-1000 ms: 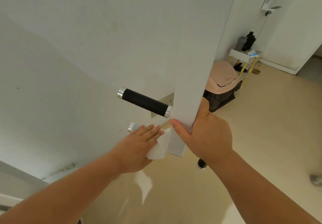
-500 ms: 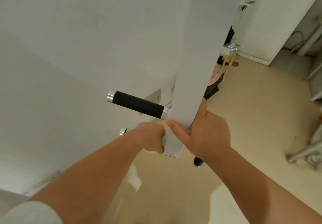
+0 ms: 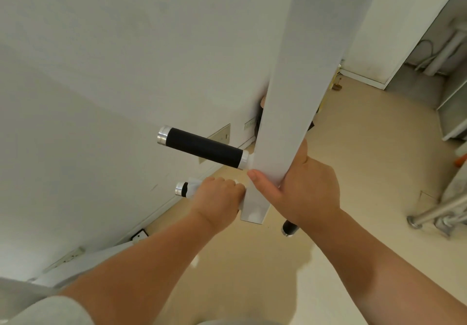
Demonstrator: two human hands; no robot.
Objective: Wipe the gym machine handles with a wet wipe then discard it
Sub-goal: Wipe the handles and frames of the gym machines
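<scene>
I see the left hand (image 3: 217, 198), fingers curled tight round the wipe (image 3: 193, 185), which is wrapped on the lower handle (image 3: 182, 189). Only that handle's silver cap and a bit of black grip show past the wipe. Right hand (image 3: 303, 193) clamped on the white post (image 3: 290, 97), thumb across its front face. Upper handle (image 3: 202, 147) bare, black grip, silver caps, sticking out left. Another black handle end (image 3: 289, 228) peeks from under the right wrist. Floor (image 3: 366, 160) glossy beige. White wall (image 3: 101, 71) on the left with a socket (image 3: 219, 133) low down. Metal tubes (image 3: 434, 213) on the floor far right.
</scene>
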